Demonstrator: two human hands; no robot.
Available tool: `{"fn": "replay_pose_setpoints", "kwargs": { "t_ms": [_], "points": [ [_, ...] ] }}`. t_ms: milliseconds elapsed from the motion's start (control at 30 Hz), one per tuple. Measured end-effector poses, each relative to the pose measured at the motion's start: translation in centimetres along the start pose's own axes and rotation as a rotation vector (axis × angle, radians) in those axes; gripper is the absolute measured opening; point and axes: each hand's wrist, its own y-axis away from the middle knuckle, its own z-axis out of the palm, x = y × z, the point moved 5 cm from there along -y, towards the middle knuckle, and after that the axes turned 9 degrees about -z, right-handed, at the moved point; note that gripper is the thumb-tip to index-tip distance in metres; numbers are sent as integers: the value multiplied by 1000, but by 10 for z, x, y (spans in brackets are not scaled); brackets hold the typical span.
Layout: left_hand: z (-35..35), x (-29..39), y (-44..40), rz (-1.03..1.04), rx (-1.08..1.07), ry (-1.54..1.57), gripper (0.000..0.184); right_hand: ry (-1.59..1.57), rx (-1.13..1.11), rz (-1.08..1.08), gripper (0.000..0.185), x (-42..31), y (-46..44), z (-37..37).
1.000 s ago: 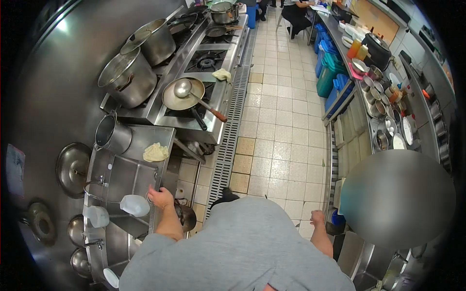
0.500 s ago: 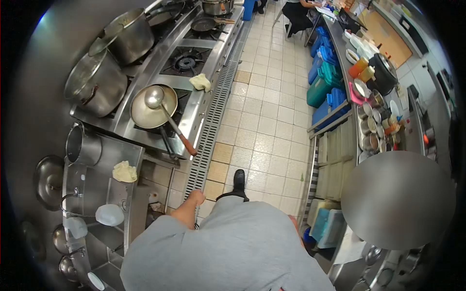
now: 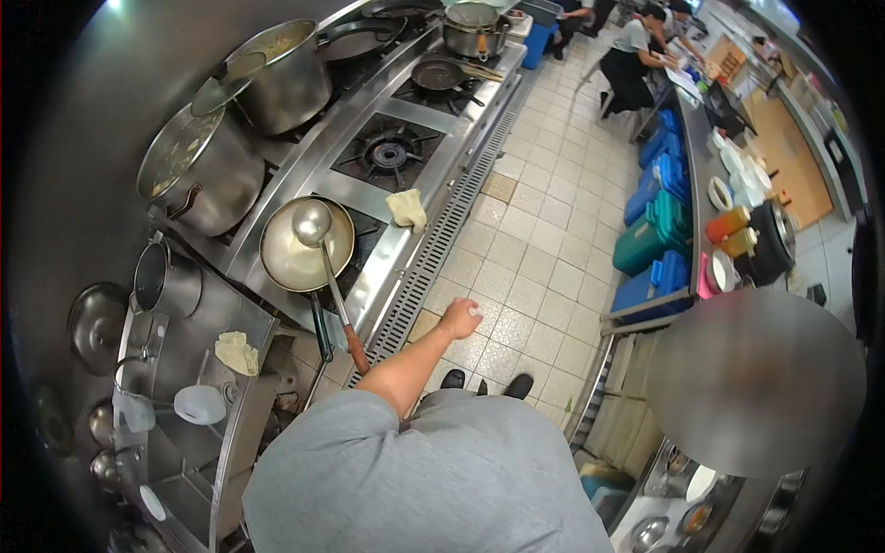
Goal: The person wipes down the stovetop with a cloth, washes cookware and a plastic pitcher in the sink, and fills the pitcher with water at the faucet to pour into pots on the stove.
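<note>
My left hand (image 3: pixel 461 318) reaches out over the tiled floor, in front of my body, with its fingers curled closed. A small pale bit shows at the fingers, too small to name. My right hand is out of view. To the left of my left arm, a wok (image 3: pixel 284 262) sits on the near burner, its handle pointing toward me. A steel ladle (image 3: pixel 312 222) rests in it, bowl down in the pan and wooden handle hanging past the stove edge. A pale folded cloth (image 3: pixel 406 210) lies on the stove's front edge.
Two large stockpots (image 3: pixel 217 184) stand behind the burners. A steel sink (image 3: pixel 184 442) with another cloth (image 3: pixel 237 353) is at lower left. Blue and green bins (image 3: pixel 650 235) line the right counter. People (image 3: pixel 631 64) work at the far end. A blurred round patch hides part of the right.
My left hand has swung forward and right, from beside my body to out over the floor. The view has shifted, so the stove sits slightly farther right. Both shoes now show.
</note>
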Motion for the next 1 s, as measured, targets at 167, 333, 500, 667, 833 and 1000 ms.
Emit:
{"fn": "replay_pose_setpoints", "kwargs": {
  "t_ms": [167,333,500,667,833,1000],
  "points": [
    [-102,-3,-78,-82,391,49,50,15,-218,-121,29,-67,-86,-25],
    [-197,-1,-122,-113,732,-35,55,172,-439,-280,29,-114,-215,-55],
    [-216,7,-163,-209,773,-262,55,1013,-468,-938,24,-143,-430,-80],
    [-194,-13,-199,-555,496,-436,60,-193,-282,-386,20,-283,-547,-111],
    [-208,13,-208,-655,166,-598,76,-181,-519,-374,24,-367,-597,-34],
    [-210,45,-234,-773,80,-787,69,-67,-599,-328,25,-383,-599,49]
  ]
}}
